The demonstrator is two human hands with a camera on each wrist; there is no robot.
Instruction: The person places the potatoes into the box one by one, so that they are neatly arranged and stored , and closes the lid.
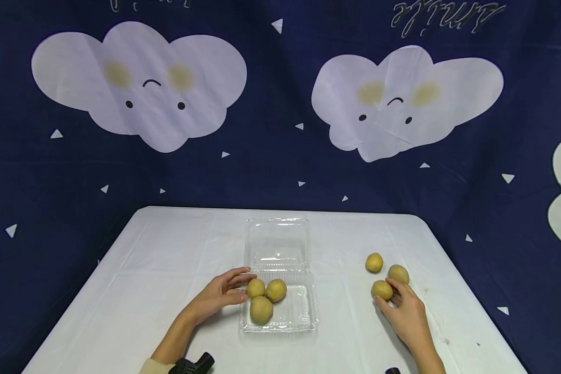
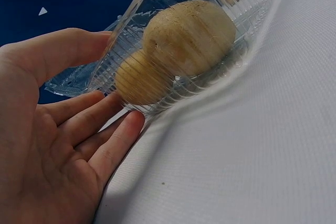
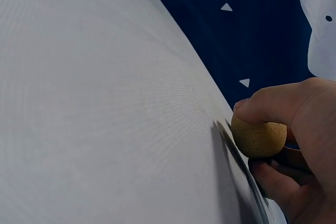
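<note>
A clear plastic clamshell box (image 1: 301,311) lies on the table with its lid (image 1: 278,241) tipped back. Three potatoes sit in its left half: a larger front potato (image 1: 261,310), a left one (image 1: 255,288) and another (image 1: 276,290). My left hand (image 1: 222,291) is at the box's left side; in the left wrist view its fairly straight fingers (image 2: 113,145) touch the ribbed wall. Over on the right, my right hand (image 1: 408,313) pinches a potato (image 1: 381,290) between thumb and fingers. That potato (image 3: 260,139) shows speckled skin in the right wrist view.
Two more potatoes lie just beyond my right hand, a small one (image 1: 374,262) and a larger one (image 1: 398,274). A white cloth covers the table (image 1: 168,270). Behind it hangs a dark blue curtain (image 1: 271,171) printed with clouds.
</note>
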